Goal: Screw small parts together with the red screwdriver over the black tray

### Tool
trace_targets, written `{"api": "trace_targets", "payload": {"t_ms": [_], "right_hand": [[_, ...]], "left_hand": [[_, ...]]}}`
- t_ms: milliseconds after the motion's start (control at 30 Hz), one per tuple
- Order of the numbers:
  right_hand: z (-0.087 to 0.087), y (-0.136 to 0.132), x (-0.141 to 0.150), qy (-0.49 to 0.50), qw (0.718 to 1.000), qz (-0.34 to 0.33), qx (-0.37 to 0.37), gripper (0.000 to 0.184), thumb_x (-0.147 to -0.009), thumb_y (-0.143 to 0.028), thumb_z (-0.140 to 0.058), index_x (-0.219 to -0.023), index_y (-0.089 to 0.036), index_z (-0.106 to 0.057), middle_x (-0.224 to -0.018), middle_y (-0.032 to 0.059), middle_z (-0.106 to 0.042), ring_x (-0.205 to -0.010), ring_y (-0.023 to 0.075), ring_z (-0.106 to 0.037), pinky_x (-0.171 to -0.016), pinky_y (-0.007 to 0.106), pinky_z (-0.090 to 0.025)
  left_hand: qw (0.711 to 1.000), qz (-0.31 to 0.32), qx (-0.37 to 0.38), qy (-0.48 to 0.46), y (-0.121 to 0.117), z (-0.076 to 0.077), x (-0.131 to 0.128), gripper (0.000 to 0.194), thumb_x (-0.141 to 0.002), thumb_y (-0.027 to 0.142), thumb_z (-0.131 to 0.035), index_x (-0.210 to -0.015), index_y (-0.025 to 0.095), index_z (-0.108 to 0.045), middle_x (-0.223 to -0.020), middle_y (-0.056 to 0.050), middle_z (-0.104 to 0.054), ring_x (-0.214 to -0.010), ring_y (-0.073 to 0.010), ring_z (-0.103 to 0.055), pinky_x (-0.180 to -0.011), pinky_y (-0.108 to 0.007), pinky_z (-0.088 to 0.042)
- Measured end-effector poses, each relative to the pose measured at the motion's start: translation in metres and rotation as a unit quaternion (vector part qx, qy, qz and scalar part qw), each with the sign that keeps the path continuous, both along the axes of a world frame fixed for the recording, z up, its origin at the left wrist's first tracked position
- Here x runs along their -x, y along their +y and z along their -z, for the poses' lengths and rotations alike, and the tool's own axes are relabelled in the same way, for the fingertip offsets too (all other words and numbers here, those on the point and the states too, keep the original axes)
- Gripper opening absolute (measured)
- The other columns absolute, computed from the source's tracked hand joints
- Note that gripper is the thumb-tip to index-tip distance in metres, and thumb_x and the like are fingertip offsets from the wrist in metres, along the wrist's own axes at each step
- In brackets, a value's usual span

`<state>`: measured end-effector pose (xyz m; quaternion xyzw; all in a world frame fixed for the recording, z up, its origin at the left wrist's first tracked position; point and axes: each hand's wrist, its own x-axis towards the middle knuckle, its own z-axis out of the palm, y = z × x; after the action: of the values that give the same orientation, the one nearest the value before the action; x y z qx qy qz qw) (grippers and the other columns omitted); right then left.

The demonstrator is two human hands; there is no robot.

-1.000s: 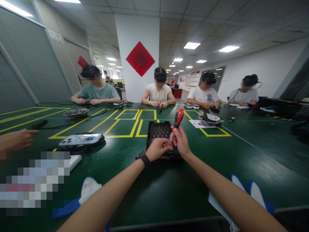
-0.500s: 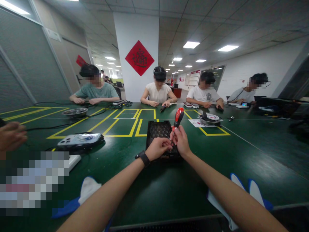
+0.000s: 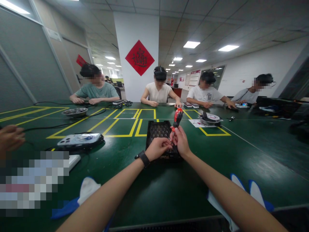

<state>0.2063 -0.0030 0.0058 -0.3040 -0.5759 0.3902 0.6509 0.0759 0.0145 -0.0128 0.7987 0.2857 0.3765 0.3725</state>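
My right hand [image 3: 181, 141] is closed round the shaft end of a red and black screwdriver [image 3: 177, 118], whose handle points up and away from me. My left hand [image 3: 158, 147], with a black watch on its wrist, is pinched shut right beside the screwdriver's tip; what it pinches is too small to make out. Both hands hover over the near edge of a black perforated tray [image 3: 160, 132] lying on the green table [image 3: 149, 190].
A game controller [image 3: 79, 140] lies to the left, with a white box [image 3: 74, 160] near it. Blue and white gloves [image 3: 251, 193] lie under my forearms. A metal bowl [image 3: 75, 112] and a round tin [image 3: 210, 119] sit farther off. Several people sit opposite; another person's hand [image 3: 11, 138] is at the left.
The screwdriver handle has tilted slightly left. The hand at the far left has curled and drawn back. People opposite have shifted their arms.
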Motion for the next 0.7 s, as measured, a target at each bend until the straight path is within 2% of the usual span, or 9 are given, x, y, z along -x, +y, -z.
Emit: {"api": "trace_targets", "payload": {"t_ms": [133, 367, 467, 600, 700], "right_hand": [[0.0016, 0.0013, -0.0013, -0.003, 1.000, -0.009, 0.005, 0.031, -0.084, -0.042, -0.035, -0.099, -0.019, -0.048, -0.055, -0.0049, -0.048, -0.036, 0.0044, -0.030, -0.036, 0.017, -0.028], [0.0016, 0.0022, -0.0003, -0.001, 1.000, 0.013, -0.014, 0.028, -0.084, -0.040, -0.037, -0.098, -0.018, -0.048, -0.056, -0.0044, -0.050, -0.038, 0.0040, -0.034, -0.035, 0.016, -0.023], [0.0025, 0.0031, -0.0004, 0.003, 1.000, 0.002, -0.009, 0.029, -0.084, -0.041, -0.035, -0.099, -0.018, -0.048, -0.056, -0.0043, -0.050, -0.037, 0.0040, -0.034, -0.035, 0.016, -0.024], [0.0036, 0.0033, -0.0010, 0.008, 1.000, -0.022, 0.003, 0.030, -0.085, -0.041, -0.034, -0.100, -0.019, -0.048, -0.056, -0.0048, -0.050, -0.035, 0.0038, -0.031, -0.034, 0.016, -0.027], [0.0038, 0.0028, -0.0011, 0.007, 1.000, -0.019, -0.003, 0.029, -0.085, -0.040, -0.035, -0.100, -0.019, -0.047, -0.056, -0.0047, -0.050, -0.035, 0.0037, -0.032, -0.035, 0.016, -0.028]], "left_hand": [[1.000, 0.018, -0.012, 0.009, -0.0023, -0.0008, -0.0002, 0.017, -0.075, 0.027, -0.053, -0.080, 0.012, -0.060, -0.076, -0.004, -0.064, -0.068, -0.0114, -0.058, -0.065, -0.022, -0.046], [0.998, -0.054, -0.040, 0.006, 0.0000, 0.0017, 0.0001, 0.021, -0.069, 0.030, -0.060, -0.077, 0.012, -0.057, -0.066, -0.001, -0.059, -0.057, -0.0090, -0.052, -0.055, -0.019, -0.042], [0.999, -0.033, -0.025, 0.012, 0.0008, 0.0006, 0.0017, 0.020, -0.071, 0.030, -0.058, -0.077, 0.011, -0.059, -0.068, -0.003, -0.061, -0.060, -0.0104, -0.054, -0.058, -0.020, -0.043], [0.999, 0.033, 0.003, 0.009, -0.0011, -0.0033, 0.0017, 0.019, -0.075, 0.027, -0.053, -0.078, 0.010, -0.060, -0.075, -0.005, -0.064, -0.068, -0.0121, -0.058, -0.065, -0.022, -0.044], [1.000, 0.026, 0.009, 0.001, -0.0011, -0.0030, 0.0003, 0.021, -0.075, 0.030, -0.054, -0.080, 0.010, -0.060, -0.074, -0.005, -0.064, -0.067, -0.0114, -0.058, -0.064, -0.021, -0.044]]}}
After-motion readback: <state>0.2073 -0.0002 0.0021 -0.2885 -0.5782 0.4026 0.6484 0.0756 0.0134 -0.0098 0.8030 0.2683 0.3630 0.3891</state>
